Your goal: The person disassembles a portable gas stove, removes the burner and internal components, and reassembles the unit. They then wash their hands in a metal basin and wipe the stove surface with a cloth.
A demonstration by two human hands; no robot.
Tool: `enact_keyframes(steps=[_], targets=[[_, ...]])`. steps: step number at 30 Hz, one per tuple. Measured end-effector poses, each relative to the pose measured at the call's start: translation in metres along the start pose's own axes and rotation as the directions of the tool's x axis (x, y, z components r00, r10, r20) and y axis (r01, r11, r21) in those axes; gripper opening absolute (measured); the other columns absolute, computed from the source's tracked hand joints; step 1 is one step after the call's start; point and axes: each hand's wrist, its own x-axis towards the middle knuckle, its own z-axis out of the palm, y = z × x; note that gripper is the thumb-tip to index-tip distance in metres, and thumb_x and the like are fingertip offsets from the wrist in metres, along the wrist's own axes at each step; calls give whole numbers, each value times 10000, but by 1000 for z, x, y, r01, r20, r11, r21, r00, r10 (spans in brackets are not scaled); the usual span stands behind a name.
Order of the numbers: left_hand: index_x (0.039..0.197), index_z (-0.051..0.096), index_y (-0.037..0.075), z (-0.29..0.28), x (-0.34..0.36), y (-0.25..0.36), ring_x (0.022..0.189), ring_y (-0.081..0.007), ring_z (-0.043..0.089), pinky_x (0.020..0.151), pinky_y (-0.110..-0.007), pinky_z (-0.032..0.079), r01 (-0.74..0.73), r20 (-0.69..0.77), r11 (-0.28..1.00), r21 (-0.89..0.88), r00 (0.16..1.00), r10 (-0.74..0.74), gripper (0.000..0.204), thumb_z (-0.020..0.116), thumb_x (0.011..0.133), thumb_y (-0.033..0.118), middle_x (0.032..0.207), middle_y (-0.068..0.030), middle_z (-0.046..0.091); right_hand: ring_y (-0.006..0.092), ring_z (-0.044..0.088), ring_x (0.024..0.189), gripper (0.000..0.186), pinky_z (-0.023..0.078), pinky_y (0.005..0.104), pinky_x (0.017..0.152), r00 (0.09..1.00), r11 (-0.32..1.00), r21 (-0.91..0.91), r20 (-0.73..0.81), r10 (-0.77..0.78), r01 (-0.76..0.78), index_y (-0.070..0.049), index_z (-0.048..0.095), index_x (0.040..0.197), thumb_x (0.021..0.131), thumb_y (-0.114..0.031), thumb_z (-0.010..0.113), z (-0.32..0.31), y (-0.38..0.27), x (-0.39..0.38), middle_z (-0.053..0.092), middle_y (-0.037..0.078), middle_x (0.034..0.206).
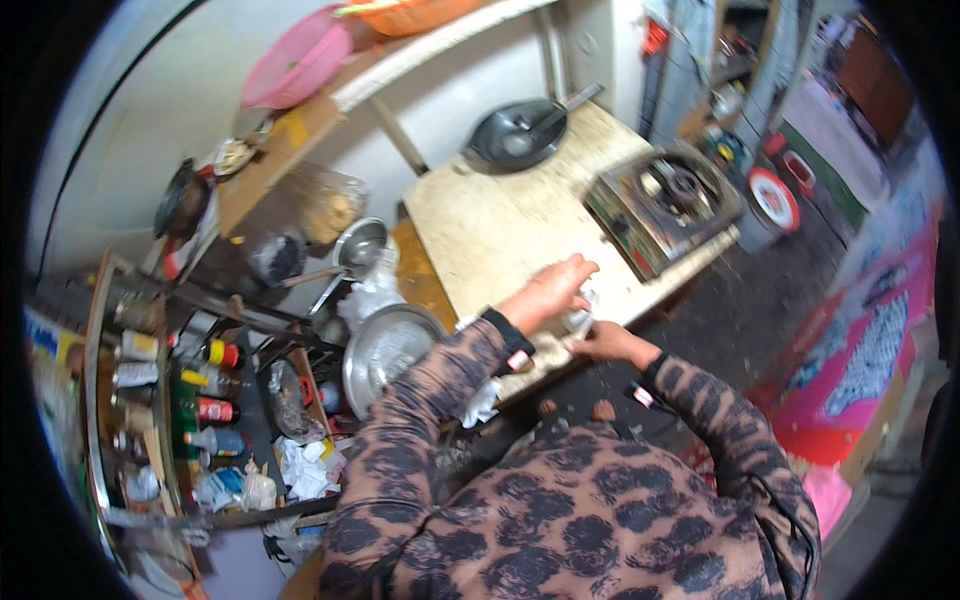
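Over the near edge of the pale worktop point(520, 235), my left hand point(543, 296) curls its fingers and thumb about a small whitish, partly see-through thing point(580, 316). Its kind is too blurred to make out. Just below and to the right, my right hand point(614, 344) has its fingertips drawn together at the lower side of that thing. The fingers hide part of it. A grimy gas stove point(660, 205) sits on the worktop to the right of my hands. Toward the back lies a dark wok point(518, 137) with a utensil resting in it.
Left of the worktop are a large metal basin point(385, 350), a smaller metal pan point(360, 245) and white plastic bags. A rack of bottles point(205, 410) fills the far left. A shelf point(440, 45) with a pink basket point(300, 60) overhangs the back. Dark floor lies to the right.
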Motion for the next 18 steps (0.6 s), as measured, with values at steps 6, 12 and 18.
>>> enact_keyframes(steps=[6, 12, 18], targets=[[1074, 680, 96, -15, 10, -2, 895, -345, 657, 772, -404, 547, 7, 169, 999, 33, 985, -13, 266, 703, 811, 63, 980, -136, 626, 224, 690, 603, 701, 553, 352, 598, 972, 975, 189, -182, 149, -114, 4, 691, 809, 862, -694, 661, 25, -32, 7, 670, 100, 647], [966, 646, 17, -20, 23, 1, 929, -407, 651, 799, -463, 539, 112, 195, 979, 170, 970, -144, 396, 842, 770, 300, 966, -205, 656, 351, 731, 792, 899, 578, 428, 738, 901, 895, -301, -383, 203, -329, 24, 750, 887, 888, -819, 440, 21, -63, 13, 735, 192, 796], [986, 651, 20, -19, 18, -7, 947, -386, 649, 810, -438, 537, -6, 159, 999, 44, 987, -1, 321, 816, 771, 191, 960, -180, 651, 382, 723, 853, 703, 569, 460, 756, 836, 810, -380, -500, 227, -447, -14, 763, 935, 915, -672, 515, 7, -57, 11, 744, 208, 879]])
